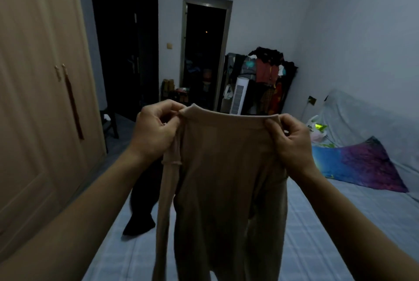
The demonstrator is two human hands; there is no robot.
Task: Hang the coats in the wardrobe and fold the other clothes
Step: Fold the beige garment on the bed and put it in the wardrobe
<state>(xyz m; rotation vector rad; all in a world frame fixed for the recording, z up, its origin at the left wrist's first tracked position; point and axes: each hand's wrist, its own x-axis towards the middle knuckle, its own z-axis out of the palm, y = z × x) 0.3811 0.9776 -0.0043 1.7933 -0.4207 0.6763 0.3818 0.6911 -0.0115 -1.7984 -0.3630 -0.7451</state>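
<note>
A beige long-sleeved top (pixel 226 178) hangs in front of me above the bed, held up by its upper edge. My left hand (pixel 156 129) pinches the left end of that edge, and my right hand (pixel 290 142) pinches the right end. One sleeve dangles down on the left side. A black garment (pixel 142 208) lies on the bed behind it, partly hidden by the top. The closed beige wardrobe (pixel 38 90) stands to my left.
The bed (pixel 328 224) with a pale blue checked sheet spreads below. A colourful pillow (pixel 360 165) and a plastic bag (pixel 317 131) lie at the right. A rack piled with clothes (pixel 265 76) stands by the far wall, beside two dark doorways.
</note>
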